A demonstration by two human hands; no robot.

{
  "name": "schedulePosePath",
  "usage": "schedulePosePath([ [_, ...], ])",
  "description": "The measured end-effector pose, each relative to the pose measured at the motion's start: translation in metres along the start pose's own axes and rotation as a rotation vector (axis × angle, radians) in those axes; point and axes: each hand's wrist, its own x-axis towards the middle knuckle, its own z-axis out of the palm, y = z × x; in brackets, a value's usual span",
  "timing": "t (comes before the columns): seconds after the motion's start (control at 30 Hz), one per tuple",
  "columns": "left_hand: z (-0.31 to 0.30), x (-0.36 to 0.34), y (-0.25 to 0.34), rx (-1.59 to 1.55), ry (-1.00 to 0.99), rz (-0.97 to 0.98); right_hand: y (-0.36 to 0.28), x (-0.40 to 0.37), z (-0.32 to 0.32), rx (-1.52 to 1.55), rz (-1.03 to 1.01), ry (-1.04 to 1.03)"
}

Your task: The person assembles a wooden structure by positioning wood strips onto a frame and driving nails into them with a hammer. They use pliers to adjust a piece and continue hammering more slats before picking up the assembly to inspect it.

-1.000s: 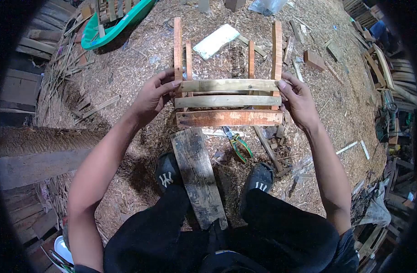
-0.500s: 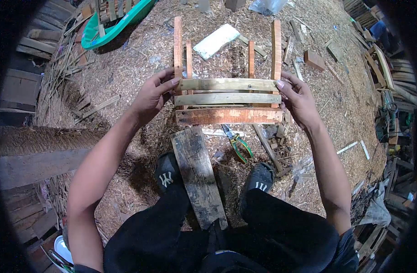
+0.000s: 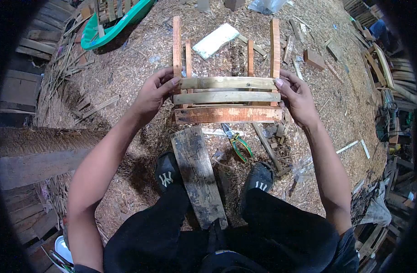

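Between my two hands is a small wooden frame (image 3: 228, 113) with upright legs and several curved slats across it. My left hand (image 3: 157, 90) grips its left end, thumb on the end of the upper pale slat (image 3: 226, 83) and fingers behind the leg. At the opposite end my right hand (image 3: 295, 95) is closed the same way, its thumb pressed on that slat. The lowest slat is reddish and faces me. Some fingers of both hands are hidden behind the wood.
A worn plank (image 3: 199, 177) lies between my feet, with green-handled pliers (image 3: 238, 144) beyond it. A white board (image 3: 216, 41), a brick-like block (image 3: 314, 59) and wood scraps lie on the shavings. A thick beam (image 3: 44, 154) is at left, a green tub (image 3: 119, 28) at upper left.
The wooden frame has shifted very slightly left and up, with both hands still gripping it. Everything else looks the same.
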Motion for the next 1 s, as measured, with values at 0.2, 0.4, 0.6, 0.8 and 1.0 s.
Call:
schedulePosePath([
  [0.2,0.000,-0.001,0.000,-0.008,-0.023,0.028,0.000,0.000,-0.001,-0.023,-0.035,-0.037],
  [0.4,-0.004,0.005,-0.002,-0.004,0.010,-0.015,-0.003,-0.001,0.012,-0.141,-0.237,0.190],
  [0.6,-0.007,0.005,0.003,0.030,-0.048,-0.030,-0.019,-0.005,0.008,-0.469,-0.305,0.089],
  [0.8,-0.001,0.007,0.003,-0.024,0.030,-0.041,-0.039,-0.001,0.004,-0.469,-0.172,-0.005],
  [1.0,-0.012,0.017,0.015,0.093,-0.015,-0.138,-0.055,0.022,-0.024,-0.397,-0.278,0.026],
])
